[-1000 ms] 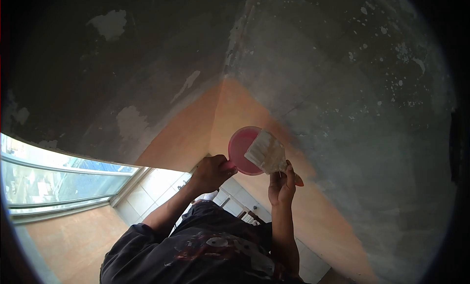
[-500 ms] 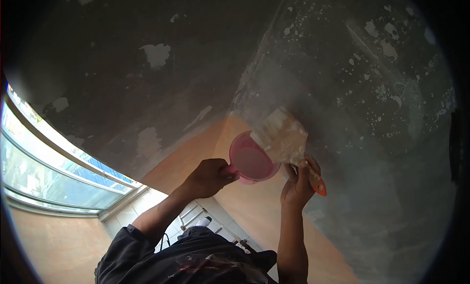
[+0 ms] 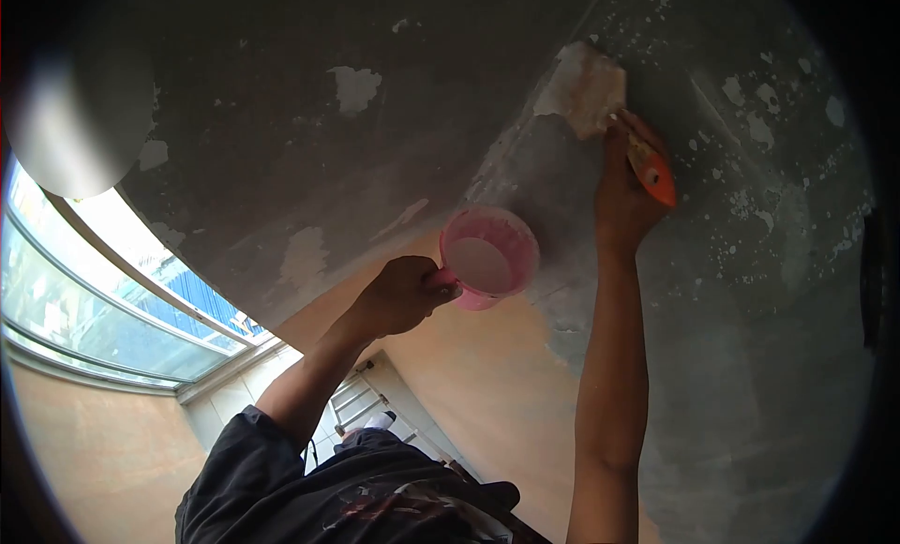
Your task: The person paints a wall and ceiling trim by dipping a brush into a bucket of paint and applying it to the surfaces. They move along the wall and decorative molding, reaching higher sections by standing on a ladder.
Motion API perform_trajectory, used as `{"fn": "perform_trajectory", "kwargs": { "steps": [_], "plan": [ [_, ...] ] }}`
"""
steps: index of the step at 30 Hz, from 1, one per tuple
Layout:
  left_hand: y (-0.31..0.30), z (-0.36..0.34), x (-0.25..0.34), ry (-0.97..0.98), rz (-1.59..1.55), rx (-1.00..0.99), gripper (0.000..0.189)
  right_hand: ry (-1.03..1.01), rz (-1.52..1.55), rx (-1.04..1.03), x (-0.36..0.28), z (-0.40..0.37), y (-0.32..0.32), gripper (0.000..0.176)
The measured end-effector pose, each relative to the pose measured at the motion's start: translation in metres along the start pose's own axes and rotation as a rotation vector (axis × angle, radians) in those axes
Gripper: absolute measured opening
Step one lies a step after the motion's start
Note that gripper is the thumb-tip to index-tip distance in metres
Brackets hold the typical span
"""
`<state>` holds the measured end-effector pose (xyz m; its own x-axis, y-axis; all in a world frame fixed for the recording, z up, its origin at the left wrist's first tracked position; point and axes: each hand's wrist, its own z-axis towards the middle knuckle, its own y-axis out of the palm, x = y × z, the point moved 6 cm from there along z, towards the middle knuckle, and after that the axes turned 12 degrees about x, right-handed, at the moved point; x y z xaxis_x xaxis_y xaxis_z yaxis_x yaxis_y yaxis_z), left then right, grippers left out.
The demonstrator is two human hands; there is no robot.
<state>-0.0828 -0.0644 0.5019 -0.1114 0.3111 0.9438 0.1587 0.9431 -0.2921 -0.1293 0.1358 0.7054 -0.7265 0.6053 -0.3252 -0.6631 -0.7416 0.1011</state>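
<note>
My left hand point(image 3: 398, 295) is closed around the short handle of a pink plastic dipper point(image 3: 518, 239), which has pale liquid in it. Higher up and to the right, my right hand point(image 3: 630, 202) grips a wide paint brush point(image 3: 591, 89) by its orange handle. The brush's pale, coated bristles lie against the grey surface beside the corner line; firm contact cannot be made out. Between dipper and brush runs a stretch of the grey wall point(image 3: 750, 291), its upper part spotted with white patches.
A window point(image 3: 103, 272) is at the left, with a rounded pale object point(image 3: 80, 122) above it. Below me stands a metal ladder point(image 3: 354, 403). The dark grey surface point(image 3: 253, 150) at upper left has flaked patches. Peach-coloured wall point(image 3: 478, 385) lies under the dipper.
The brush has moved from the dipper's rim up and to the right, onto the grey surface near the corner, my right arm stretching out. The dipper sits slightly higher in view.
</note>
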Motion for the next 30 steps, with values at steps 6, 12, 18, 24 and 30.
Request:
{"fn": "perform_trajectory", "kwargs": {
  "steps": [6,12,18,24,30],
  "plan": [
    [0.006,-0.011,-0.024,0.026,0.091,0.007,0.037,0.074,0.085,0.1,0.002,-0.018,-0.005,0.011],
    [0.019,-0.024,-0.051,-0.107,0.013,-0.063,0.038,0.033,-0.015,-0.028,0.018,-0.036,0.01,0.011],
    [0.02,-0.033,-0.054,-0.08,0.14,-0.047,0.041,-0.138,-0.019,-0.006,-0.016,0.077,0.032,0.014],
    [0.022,-0.035,-0.062,-0.035,0.152,-0.015,0.041,-0.236,0.105,0.109,-0.055,0.136,0.038,0.018],
    [0.024,-0.033,-0.076,-0.047,0.145,-0.026,0.041,-0.007,0.19,0.155,-0.043,0.078,0.019,0.023]
  ]
}}
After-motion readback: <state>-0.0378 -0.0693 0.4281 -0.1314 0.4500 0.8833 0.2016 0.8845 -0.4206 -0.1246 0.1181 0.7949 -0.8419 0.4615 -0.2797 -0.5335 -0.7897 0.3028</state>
